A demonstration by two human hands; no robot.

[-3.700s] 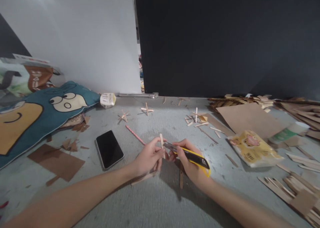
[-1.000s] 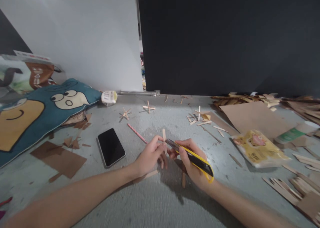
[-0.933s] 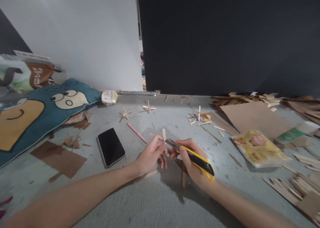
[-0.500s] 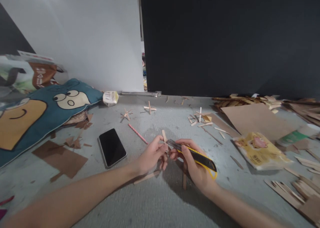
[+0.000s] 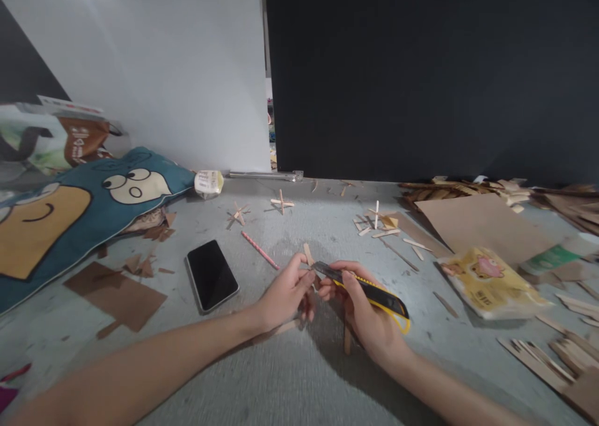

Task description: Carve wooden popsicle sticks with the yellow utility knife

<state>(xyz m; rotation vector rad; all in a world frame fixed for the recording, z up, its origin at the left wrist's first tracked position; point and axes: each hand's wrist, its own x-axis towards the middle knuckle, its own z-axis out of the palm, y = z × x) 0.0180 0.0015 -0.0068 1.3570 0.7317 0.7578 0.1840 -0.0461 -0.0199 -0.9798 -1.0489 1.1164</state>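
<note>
Between thumb and fingers, my left hand (image 5: 287, 292) pinches a wooden craft stick (image 5: 307, 252), whose rounded end sticks up past the fingertips. My right hand (image 5: 358, 298) is wrapped round a yellow and black utility knife (image 5: 381, 296), its front end up against the stick by my left fingertips. The exact spot where the blade meets the wood is hidden by my fingers. On the table under my hands lie two more craft sticks, one below my left hand (image 5: 286, 327) and one below my right hand (image 5: 347, 338).
A phone (image 5: 213, 275) and a pink striped straw (image 5: 260, 250) lie to the left. Small crossed-stick pieces (image 5: 282, 202) stand farther back. On the right are a yellow packet (image 5: 491, 284), brown cardboard (image 5: 482, 226) and loose sticks (image 5: 538, 363). A blue cushion (image 5: 93, 211) rests far left.
Both hands keep nearly the same pose around the stick and knife. The knife's handle end has dipped slightly, and the whole view has shifted a little.
</note>
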